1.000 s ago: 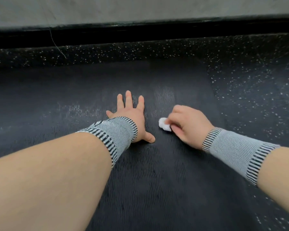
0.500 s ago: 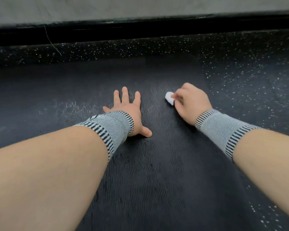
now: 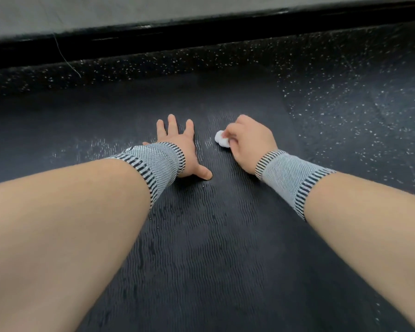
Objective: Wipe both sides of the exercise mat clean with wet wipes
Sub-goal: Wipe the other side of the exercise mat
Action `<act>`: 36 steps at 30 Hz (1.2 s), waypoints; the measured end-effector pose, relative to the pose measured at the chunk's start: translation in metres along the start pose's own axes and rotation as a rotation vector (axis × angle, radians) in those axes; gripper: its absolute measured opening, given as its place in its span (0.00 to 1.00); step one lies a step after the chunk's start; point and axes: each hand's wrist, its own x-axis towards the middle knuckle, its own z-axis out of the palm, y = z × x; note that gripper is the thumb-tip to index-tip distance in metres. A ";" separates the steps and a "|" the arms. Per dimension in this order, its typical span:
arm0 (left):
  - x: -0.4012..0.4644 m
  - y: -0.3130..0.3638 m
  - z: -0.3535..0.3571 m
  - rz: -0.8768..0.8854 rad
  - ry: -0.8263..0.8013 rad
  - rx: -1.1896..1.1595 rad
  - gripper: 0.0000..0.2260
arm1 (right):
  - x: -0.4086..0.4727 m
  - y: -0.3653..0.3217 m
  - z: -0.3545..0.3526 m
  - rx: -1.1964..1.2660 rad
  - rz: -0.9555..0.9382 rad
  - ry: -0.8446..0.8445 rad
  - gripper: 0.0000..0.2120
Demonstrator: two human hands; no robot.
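Closest in, two bare forearms reach out over the dark ribbed exercise mat (image 3: 201, 248), each wrist wrapped in a grey striped wrist sleeve (image 3: 158, 164). Past them the left hand (image 3: 180, 144) lies flat on the mat, its fingers (image 3: 171, 123) straight and spread, holding nothing and pinning the mat down. Just to its right, the right hand (image 3: 252, 142) is curled round a bunched white wet wipe (image 3: 222, 138), pressed to the mat.

A second ago that wipe was lower and nearer the person; half a second ago it had pushed out farther and to the right, and now it has slid back a little toward the left hand. The left hand has not shifted. That reads as short scrubbing strokes on the upper face, with damp streaks glinting beside the left hand.

I judge this side only partly done, and the underside still untouched.

Beyond the hands, the mat runs on to its far edge, and its right edge slants close by the wipe. Speckled rubber floor (image 3: 357, 104) lies open to the right, and a black baseboard (image 3: 201, 29) closes the far side.
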 end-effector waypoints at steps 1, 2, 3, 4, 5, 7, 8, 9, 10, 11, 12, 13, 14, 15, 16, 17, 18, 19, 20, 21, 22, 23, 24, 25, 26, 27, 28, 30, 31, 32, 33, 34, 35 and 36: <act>0.000 0.000 0.001 0.001 0.004 -0.002 0.62 | -0.019 0.000 -0.002 -0.007 -0.066 -0.044 0.10; -0.001 0.000 0.001 0.000 0.008 -0.005 0.62 | -0.041 0.001 -0.006 0.006 -0.138 -0.079 0.09; -0.001 0.000 0.002 -0.001 0.012 -0.012 0.61 | -0.063 0.001 -0.010 0.033 -0.206 -0.119 0.07; -0.003 0.000 0.003 -0.001 0.016 -0.021 0.60 | -0.083 0.002 -0.015 0.064 -0.263 -0.170 0.06; -0.005 0.000 0.004 0.001 0.025 -0.029 0.59 | -0.098 0.004 -0.020 0.090 -0.307 -0.221 0.05; -0.011 -0.001 0.009 0.017 0.066 -0.036 0.54 | -0.105 0.007 -0.021 0.087 -0.340 -0.290 0.05; -0.014 -0.001 0.012 0.026 0.091 -0.038 0.51 | -0.097 0.007 -0.019 0.062 -0.341 -0.277 0.06; -0.017 -0.001 0.014 0.032 0.113 -0.041 0.48 | -0.085 0.004 -0.016 0.041 -0.328 -0.240 0.08; -0.020 -0.001 0.017 0.034 0.135 -0.046 0.45 | -0.070 0.002 -0.012 0.030 -0.286 -0.187 0.09; -0.023 0.000 0.019 0.039 0.162 -0.051 0.42 | -0.053 0.000 -0.009 0.021 -0.217 -0.139 0.09; -0.027 0.001 0.022 0.052 0.197 -0.051 0.38 | -0.038 -0.002 -0.007 0.014 -0.132 -0.097 0.10; -0.031 0.002 0.024 0.075 0.238 -0.042 0.35 | -0.027 -0.004 -0.006 0.011 -0.050 -0.061 0.10; -0.035 0.004 0.028 0.104 0.279 -0.029 0.31 | -0.023 -0.005 -0.005 0.007 0.002 -0.037 0.10; -0.039 0.004 0.032 0.133 0.312 -0.020 0.27 | -0.025 -0.007 -0.005 -0.008 0.015 -0.035 0.10; -0.043 0.004 0.037 0.158 0.333 -0.022 0.25 | -0.035 -0.008 -0.005 -0.022 -0.006 -0.055 0.10; -0.048 0.003 0.042 0.179 0.341 -0.030 0.24 | -0.050 -0.007 -0.005 -0.020 -0.051 -0.088 0.09; -0.053 0.001 0.048 0.200 0.339 -0.039 0.24 | -0.070 -0.007 -0.007 -0.007 -0.115 -0.123 0.09; -0.058 -0.002 0.054 0.221 0.333 -0.042 0.25 | -0.093 -0.006 -0.010 0.009 -0.187 -0.164 0.08; -0.063 -0.005 0.060 0.246 0.324 -0.037 0.27 | -0.114 -0.003 -0.016 0.025 -0.254 -0.221 0.07; -0.068 -0.007 0.065 0.273 0.312 -0.023 0.30 | -0.133 0.000 -0.021 0.026 -0.310 -0.293 0.06; -0.073 -0.009 0.069 0.296 0.299 -0.002 0.32 | -0.147 0.004 -0.026 0.019 -0.353 -0.359 0.06; -0.077 -0.010 0.072 0.313 0.286 0.021 0.35 | -0.155 0.007 -0.029 0.010 -0.383 -0.406 0.05; -0.080 -0.010 0.074 0.323 0.276 0.043 0.36 | -0.157 0.009 -0.030 0.001 -0.404 -0.421 0.05; -0.082 -0.009 0.075 0.327 0.271 0.061 0.37 | -0.153 0.009 -0.029 -0.011 -0.417 -0.403 0.05; -0.083 -0.007 0.075 0.329 0.272 0.074 0.37 | -0.144 0.008 -0.027 -0.027 -0.415 -0.360 0.06; -0.084 -0.005 0.074 0.330 0.274 0.082 0.37 | -0.133 0.006 -0.024 -0.044 -0.379 -0.306 0.07; -0.086 -0.002 0.074 0.335 0.278 0.087 0.37 | -0.118 0.005 -0.022 -0.051 -0.305 -0.254 0.09; -0.090 0.003 0.076 0.356 0.283 0.097 0.36 | -0.092 0.004 -0.019 -0.052 -0.119 -0.177 0.10; -0.092 0.005 0.077 0.371 0.285 0.103 0.36 | -0.087 0.003 -0.018 -0.046 -0.051 -0.148 0.10; -0.094 0.006 0.079 0.385 0.285 0.111 0.36 | -0.089 0.001 -0.016 -0.044 -0.024 -0.126 0.10; -0.096 0.007 0.082 0.398 0.281 0.121 0.37 | -0.098 -0.002 -0.014 -0.048 -0.031 -0.123 0.10; -0.099 0.007 0.085 0.412 0.275 0.135 0.37 | -0.113 -0.005 -0.012 -0.046 -0.062 -0.136 0.09; -0.101 0.007 0.087 0.423 0.267 0.152 0.37 | -0.135 -0.008 -0.011 -0.036 -0.115 -0.156 0.09; -0.104 0.006 0.090 0.433 0.257 0.170 0.38 | -0.158 -0.009 -0.013 -0.011 -0.183 -0.176 0.07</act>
